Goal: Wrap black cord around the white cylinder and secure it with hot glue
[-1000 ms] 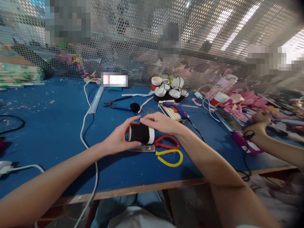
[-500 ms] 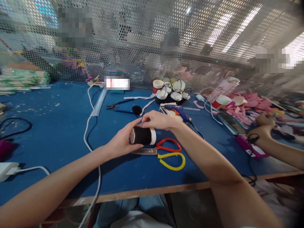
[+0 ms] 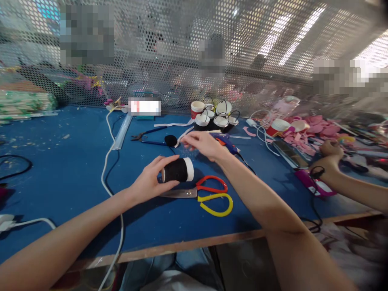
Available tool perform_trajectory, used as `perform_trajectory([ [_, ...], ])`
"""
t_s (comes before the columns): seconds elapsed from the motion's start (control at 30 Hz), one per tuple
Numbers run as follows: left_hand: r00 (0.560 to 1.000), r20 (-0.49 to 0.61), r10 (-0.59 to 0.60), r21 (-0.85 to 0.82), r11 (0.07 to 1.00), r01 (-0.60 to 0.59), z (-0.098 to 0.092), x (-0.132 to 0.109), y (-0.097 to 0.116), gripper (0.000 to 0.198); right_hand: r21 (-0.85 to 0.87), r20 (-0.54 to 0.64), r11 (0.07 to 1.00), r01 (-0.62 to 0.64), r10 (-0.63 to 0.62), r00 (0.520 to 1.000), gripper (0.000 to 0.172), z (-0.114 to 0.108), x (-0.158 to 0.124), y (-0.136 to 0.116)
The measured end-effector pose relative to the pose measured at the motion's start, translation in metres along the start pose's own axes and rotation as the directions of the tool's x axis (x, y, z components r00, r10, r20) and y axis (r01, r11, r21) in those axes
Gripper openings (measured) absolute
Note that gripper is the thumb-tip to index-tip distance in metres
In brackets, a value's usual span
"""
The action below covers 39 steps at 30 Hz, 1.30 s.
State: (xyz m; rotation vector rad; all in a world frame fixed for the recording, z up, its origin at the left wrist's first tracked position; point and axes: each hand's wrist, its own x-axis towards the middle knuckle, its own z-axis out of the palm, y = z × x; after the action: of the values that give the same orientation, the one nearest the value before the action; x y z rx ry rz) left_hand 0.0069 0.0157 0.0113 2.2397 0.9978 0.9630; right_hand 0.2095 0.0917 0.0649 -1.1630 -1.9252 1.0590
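My left hand (image 3: 151, 178) is closed around a paper cup (image 3: 177, 169) lying on its side, covered in a black wrap with a white band at its right end. Above and right of the cup, my right hand (image 3: 201, 144) has its fingers drawn together in a pinch; whatever is between them is too small to make out. Just left of those fingertips sits a round black ball (image 3: 170, 140), with a thin dark strand running down toward the cup. Scissors (image 3: 212, 196) with one red and one yellow handle lie beneath the cup, their blades partly under my left hand.
Behind stand several cups with black handles (image 3: 202, 120). Pliers (image 3: 148, 135), a glue gun (image 3: 226, 142), a clear strip (image 3: 123, 131) and a white cable (image 3: 104, 169) lie around. At right are a phone (image 3: 289, 153), pink pieces (image 3: 321, 129) and another person's hand (image 3: 332, 155).
My right hand has left the cup and moved up and slightly away toward the black ball. My left hand still holds the cup. The view has shifted slightly.
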Motion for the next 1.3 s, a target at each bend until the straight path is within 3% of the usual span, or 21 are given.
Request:
perform_trajectory([
  [0.1,0.995,-0.007,-0.097,-0.142,0.985,0.095,0.002,0.001,-0.002,0.054,-0.074,-0.286,0.996,-0.049,0.026,0.958,0.027,-0.04,-0.015,0.01],
  [0.2,0.979,0.021,-0.201,-0.311,0.93,0.198,0.005,0.002,-0.005,0.053,-0.38,-0.514,0.913,-0.149,-0.074,0.855,0.02,-0.076,-0.032,0.02],
  [0.27,0.965,0.046,-0.257,-0.387,0.886,0.255,0.006,0.003,-0.006,0.054,-0.588,-0.508,0.752,-0.299,-0.056,0.859,0.023,-0.09,-0.039,0.031],
  [0.33,0.955,0.053,-0.293,-0.418,0.862,0.288,0.006,0.003,-0.006,0.055,-0.682,-0.459,0.618,-0.391,0.055,0.887,0.021,-0.096,-0.041,0.044],
  [0.4,0.947,0.044,-0.32,-0.424,0.852,0.308,0.005,0.004,-0.005,0.055,-0.697,-0.427,0.579,-0.423,0.139,0.893,0.015,-0.096,-0.038,0.057],
  [0.53,0.93,0.029,-0.367,-0.444,0.828,0.341,0.002,0.007,-0.003,0.056,-0.678,-0.447,0.575,-0.458,0.172,0.878,0.011,-0.091,-0.032,0.072],
  [0.67,0.919,0.046,-0.391,-0.487,0.795,0.362,-0.002,0.009,-0.001,0.056,-0.631,-0.518,0.595,-0.497,0.154,0.842,0.024,-0.09,-0.033,0.077],
  [0.73,0.918,0.053,-0.394,-0.497,0.787,0.366,-0.003,0.009,-0.002,0.056,-0.546,-0.608,0.657,-0.52,0.117,0.786,0.037,-0.091,-0.036,0.076],
  [0.8,0.921,0.057,-0.385,-0.5,0.788,0.36,-0.003,0.008,-0.004,0.056,-0.392,-0.656,0.803,-0.449,0.098,0.748,0.045,-0.089,-0.04,0.071],
  [0.83,0.926,0.053,-0.374,-0.5,0.793,0.349,-0.003,0.008,-0.005,0.056,-0.299,-0.644,0.877,-0.376,0.105,0.758,0.043,-0.087,-0.042,0.066],
  [0.9,0.938,0.029,-0.345,-0.486,0.815,0.315,-0.003,0.007,-0.006,0.056,-0.136,-0.537,0.963,-0.235,0.127,0.834,0.032,-0.08,-0.05,0.052],
  [0.97,0.949,-0.008,-0.316,-0.454,0.846,0.278,-0.003,0.007,-0.008,0.055,-0.071,-0.419,0.978,-0.196,0.149,0.895,0.024,-0.068,-0.06,0.035],
  [1.03,0.954,-0.037,-0.297,-0.423,0.87,0.255,-0.003,0.007,-0.01,0.056,-0.113,-0.318,0.974,-0.198,0.153,0.936,0.026,-0.053,-0.07,0.018],
  [1.2,0.956,-0.022,-0.291,-0.475,0.845,0.246,-0.004,0.009,-0.015,0.056,-0.05,-0.272,0.973,-0.224,0.202,0.941,0.03,-0.018,-0.088,-0.002],
  [1.3,0.948,0.008,-0.317,-0.506,0.817,0.277,-0.005,0.009,-0.017,0.055,-0.147,-0.252,0.968,-0.202,0.161,0.954,0.024,-0.008,-0.092,-0.001],
])
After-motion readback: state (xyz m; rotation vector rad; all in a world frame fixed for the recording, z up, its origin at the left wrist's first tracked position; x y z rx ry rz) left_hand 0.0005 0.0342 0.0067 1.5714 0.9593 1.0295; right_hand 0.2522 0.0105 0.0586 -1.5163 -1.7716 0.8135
